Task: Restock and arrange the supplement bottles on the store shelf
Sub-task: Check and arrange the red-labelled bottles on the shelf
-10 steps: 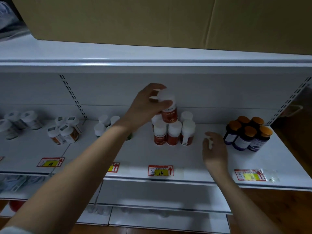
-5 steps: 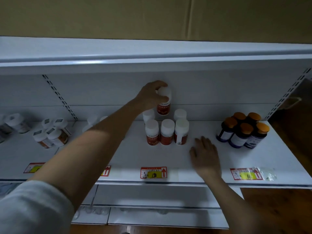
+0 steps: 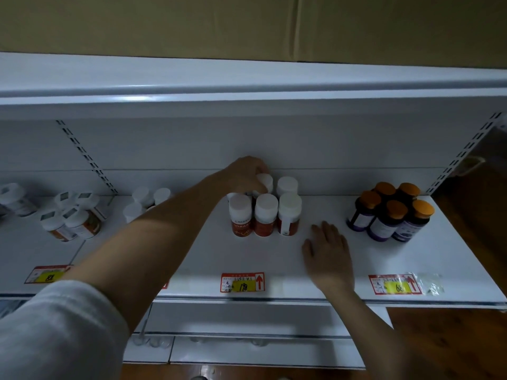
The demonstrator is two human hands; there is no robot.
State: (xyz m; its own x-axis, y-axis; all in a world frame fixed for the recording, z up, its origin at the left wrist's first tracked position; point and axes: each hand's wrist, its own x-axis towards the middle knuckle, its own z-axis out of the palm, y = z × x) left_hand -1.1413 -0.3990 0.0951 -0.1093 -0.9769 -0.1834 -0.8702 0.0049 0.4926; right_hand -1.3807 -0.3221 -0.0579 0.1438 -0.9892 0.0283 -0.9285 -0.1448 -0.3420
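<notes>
Head view, white store shelf (image 3: 315,259). L hand (image 3: 245,174) reaches to the far row of a red-label cluster at shelf centre; fingers curl over the white cap of a red-label bottle (image 3: 264,181) in the back row, gripping it from above. Bottle upright; whether its base rests on the shelf can't be told, since the front row hides it. Front row (image 3: 264,215): three white-capped red-label bottles, upright, touching side by side. One more white-capped bottle (image 3: 287,185) stands behind the right front bottle, just right of the gripped one. R hand (image 3: 327,250) lies palm down on the shelf, fingers straight and close together, holding nothing, just right of and nearer than the cluster, not touching it. Far right: five orange-capped dark bottles (image 3: 392,212), packed tight, well apart from the red cluster. Left: white-capped bottles (image 3: 145,198) partly behind the L forearm; farther left, tilted white-capped bottles w/ orange labels (image 3: 72,218). Price tags on near shelf edge: "198" tag (image 3: 242,282) below the red cluster, "68" tag (image 3: 393,283) below the orange-capped group. Cardboard box (image 3: 247,23) on the top shelf.
</notes>
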